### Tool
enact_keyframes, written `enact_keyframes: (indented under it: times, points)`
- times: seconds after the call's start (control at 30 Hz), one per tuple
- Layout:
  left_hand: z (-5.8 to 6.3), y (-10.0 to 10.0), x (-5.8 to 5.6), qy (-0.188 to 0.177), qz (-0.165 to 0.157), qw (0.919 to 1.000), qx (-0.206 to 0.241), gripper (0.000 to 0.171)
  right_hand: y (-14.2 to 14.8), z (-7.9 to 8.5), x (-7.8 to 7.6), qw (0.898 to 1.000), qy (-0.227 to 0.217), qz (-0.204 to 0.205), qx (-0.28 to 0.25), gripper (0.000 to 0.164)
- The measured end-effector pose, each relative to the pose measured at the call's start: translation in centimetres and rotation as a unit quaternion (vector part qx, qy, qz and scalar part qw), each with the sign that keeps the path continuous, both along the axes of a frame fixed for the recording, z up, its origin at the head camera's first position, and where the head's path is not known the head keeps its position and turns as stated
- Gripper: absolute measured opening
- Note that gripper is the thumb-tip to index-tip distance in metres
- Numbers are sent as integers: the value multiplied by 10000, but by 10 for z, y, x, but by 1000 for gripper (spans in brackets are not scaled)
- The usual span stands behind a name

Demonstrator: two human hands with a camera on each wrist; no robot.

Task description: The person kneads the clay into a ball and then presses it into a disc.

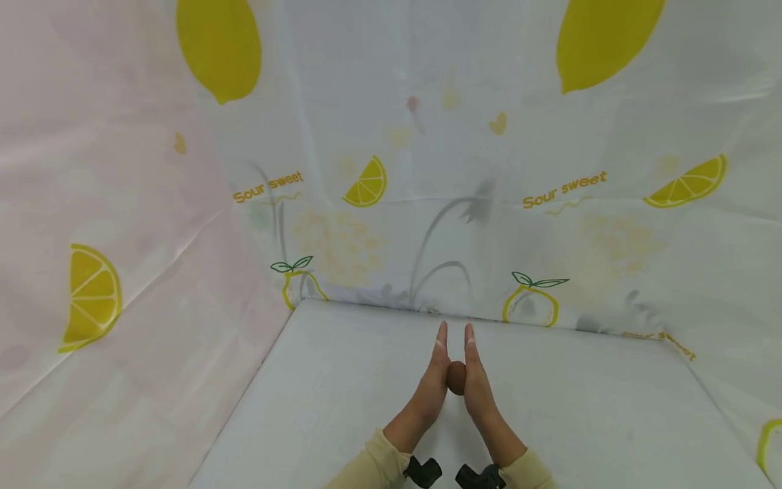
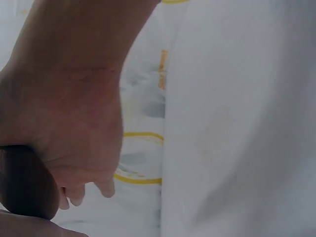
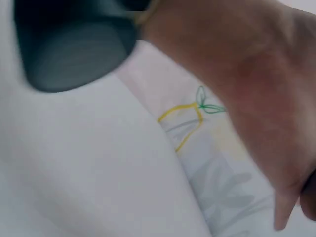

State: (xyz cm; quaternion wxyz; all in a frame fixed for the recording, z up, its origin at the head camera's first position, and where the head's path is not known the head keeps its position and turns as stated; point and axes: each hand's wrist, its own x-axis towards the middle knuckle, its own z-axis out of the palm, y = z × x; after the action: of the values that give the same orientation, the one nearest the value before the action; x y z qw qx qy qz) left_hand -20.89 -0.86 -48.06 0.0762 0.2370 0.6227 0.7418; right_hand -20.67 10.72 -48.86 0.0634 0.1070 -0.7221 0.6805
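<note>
A smooth brown ball-like lump (image 1: 456,378) is held between two facing palms above the white tabletop. On its left side presses the left hand (image 1: 434,382), fingers straight and pointing away from me. The right hand (image 1: 478,388) presses from the other side, its fingers straight too. Fingertips of the two hands stay apart. In the left wrist view the lump (image 2: 27,182) looks dark and rounded, against the palm of the left hand (image 2: 74,123). The right wrist view shows the right hand (image 3: 261,94), with only a dark sliver at the frame's right edge. What the lump is made of, I cannot tell.
A white tabletop (image 1: 342,380) extends under the hands to a back edge. Behind and beside it hang pale sheets (image 1: 427,156) printed with lemons. Black wrist devices (image 1: 423,471) sit on both forearms near the pale yellow sleeves (image 1: 373,465).
</note>
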Motion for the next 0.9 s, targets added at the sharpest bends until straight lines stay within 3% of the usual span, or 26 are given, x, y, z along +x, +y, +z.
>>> enact_keyframes:
  times: [0.23, 0.43, 0.6, 0.73, 0.9]
  points:
    - [4, -2, -6, -251, 778, 9966, -97, 72, -13, -17, 11, 9992, 310, 43, 241, 58]
    - [-2, -2, -16, -388, 1216, 9916, -213, 68, -25, -10, 24, 9962, 788, 102, 362, 55]
    - [-6, -3, -20, -410, 1308, 9900, -325, 70, -29, -1, 31, 9958, 811, 22, 418, 55]
    - [-11, -3, -18, -644, 1313, 9881, -470, 70, -28, 7, 32, 9925, 1089, -60, 545, 56]
    - [-15, 1, -12, -673, 1027, 9908, -567, 67, -23, 15, 22, 9895, 1347, -51, 523, 57]
